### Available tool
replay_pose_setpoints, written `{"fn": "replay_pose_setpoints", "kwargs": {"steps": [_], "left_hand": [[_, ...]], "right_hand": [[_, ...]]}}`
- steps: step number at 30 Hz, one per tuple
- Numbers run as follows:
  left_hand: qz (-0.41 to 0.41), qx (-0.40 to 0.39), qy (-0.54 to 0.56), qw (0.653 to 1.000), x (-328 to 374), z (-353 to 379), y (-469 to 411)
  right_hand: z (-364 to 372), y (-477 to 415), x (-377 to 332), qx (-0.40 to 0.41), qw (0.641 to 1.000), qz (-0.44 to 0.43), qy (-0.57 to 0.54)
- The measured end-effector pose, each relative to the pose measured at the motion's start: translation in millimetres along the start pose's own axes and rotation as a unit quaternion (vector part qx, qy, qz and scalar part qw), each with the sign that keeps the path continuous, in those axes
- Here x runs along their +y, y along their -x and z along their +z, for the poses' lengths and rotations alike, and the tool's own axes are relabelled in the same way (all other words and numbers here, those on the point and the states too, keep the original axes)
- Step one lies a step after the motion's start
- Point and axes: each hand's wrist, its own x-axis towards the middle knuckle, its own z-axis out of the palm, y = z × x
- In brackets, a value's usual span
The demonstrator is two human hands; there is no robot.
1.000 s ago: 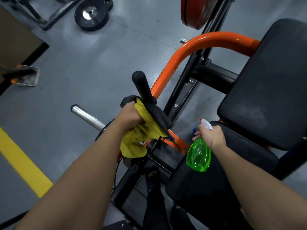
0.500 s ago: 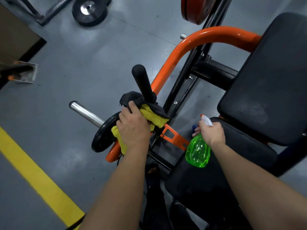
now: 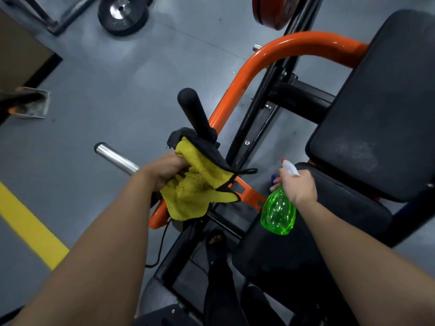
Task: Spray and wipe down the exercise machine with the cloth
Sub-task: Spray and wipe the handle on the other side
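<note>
left hand [image 3: 164, 171]: yellow-black microfibre cloth [image 3: 195, 187] gripped, pressed at base of black foam handle [image 3: 195, 114] | right hand [image 3: 299, 184]: green spray bottle [image 3: 279, 214] held over seat pad [image 3: 353, 208]

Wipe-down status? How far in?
Done: nothing I can confirm. In hand: left hand grips the cloth against the base of the handle; right hand holds the bottle. Left: the pad, which shows pale smudges, and the orange frame.
</note>
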Motion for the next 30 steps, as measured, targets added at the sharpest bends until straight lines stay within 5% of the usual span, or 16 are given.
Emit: {"fn": "replay_pose_setpoints", "kwargs": {"steps": [3,7,11,16,21,23,27,30], "left_hand": [[0.058,0.146,-0.070,0.985,-8,10,3],[0.104,0.389,-0.209,0.891,-25,43,22],[0.112,0.411,-0.274,0.863,-27,49,22],[0.162,0.439,-0.506,0.725,-47,61,10],[0.158,0.457,-0.560,0.673,-48,66,5],[0.149,0.455,-0.542,0.691,-48,66,3],[0.095,0.403,-0.433,0.800,-34,61,12],[0.081,0.370,-0.385,0.841,-23,48,13]], "right_hand": [[-2,4,-3,-0.001,1.000,0.004,-0.004],[-2,11,-10,0.008,1.000,0.023,0.000],[-2,16,-15,0.017,1.000,0.023,0.010],[-4,19,-18,0.026,0.999,0.023,0.019],[-4,23,-20,0.033,0.999,0.014,0.018],[-4,23,-20,0.034,0.999,0.015,0.015],[-2,20,-17,0.029,0.999,0.019,0.013],[-2,20,-18,0.031,0.999,0.022,0.015]]}}
